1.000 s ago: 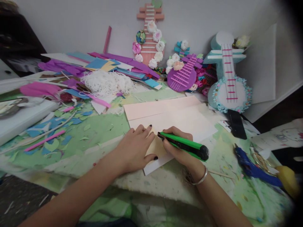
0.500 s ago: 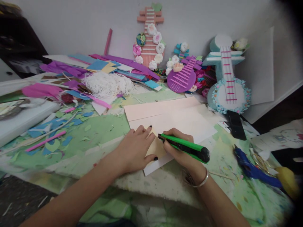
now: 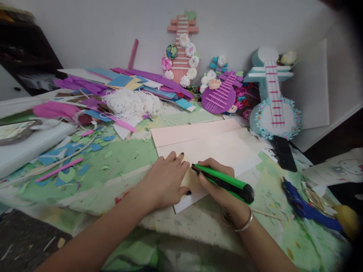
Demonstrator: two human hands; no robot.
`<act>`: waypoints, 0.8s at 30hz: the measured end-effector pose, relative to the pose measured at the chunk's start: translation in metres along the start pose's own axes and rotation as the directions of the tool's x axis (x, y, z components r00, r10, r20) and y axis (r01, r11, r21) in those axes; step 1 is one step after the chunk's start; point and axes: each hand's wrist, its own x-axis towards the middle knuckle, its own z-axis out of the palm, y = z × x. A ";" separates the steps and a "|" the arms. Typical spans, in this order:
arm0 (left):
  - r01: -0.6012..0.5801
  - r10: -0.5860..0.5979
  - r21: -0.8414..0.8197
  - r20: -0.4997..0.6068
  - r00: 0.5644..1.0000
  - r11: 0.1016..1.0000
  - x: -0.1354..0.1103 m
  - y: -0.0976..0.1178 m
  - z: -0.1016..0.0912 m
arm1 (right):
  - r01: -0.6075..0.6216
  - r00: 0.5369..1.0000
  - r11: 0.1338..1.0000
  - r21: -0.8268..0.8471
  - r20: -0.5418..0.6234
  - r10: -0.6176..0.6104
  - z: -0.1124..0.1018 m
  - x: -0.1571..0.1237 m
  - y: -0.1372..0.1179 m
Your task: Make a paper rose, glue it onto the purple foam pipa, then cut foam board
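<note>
My left hand lies flat, fingers together, pressing a small pale yellow card piece onto a large cream foam sheet. My right hand is wrapped round a green and black utility knife. The knife's tip rests at the edge of the yellow piece, right beside my left fingertips. A silver bangle sits on my right wrist.
Scraps of coloured foam, a heap of white string and purple sheets litter the left and back. Foam guitar models stand against the wall: pink, purple, teal. A black phone and a blue glue gun lie to the right.
The whole scene has shifted slightly down in view as my head moved. Both hands keep the same hold and the same place on the sheet.
</note>
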 end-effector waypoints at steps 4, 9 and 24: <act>0.006 -0.006 0.008 -0.005 1.000 1.000 -0.001 0.001 0.001 | 0.009 1.000 1.000 -0.008 -0.010 -0.009 -0.001 -0.001 0.000; 0.013 -0.013 0.002 -0.011 1.000 1.000 -0.003 0.001 0.004 | 0.004 1.000 1.000 -0.002 -0.022 -0.004 -0.001 -0.003 0.000; 0.009 -0.009 0.005 0.010 1.000 1.000 -0.004 -0.001 0.002 | 0.010 1.000 1.000 -0.004 -0.025 -0.010 -0.003 -0.006 -0.002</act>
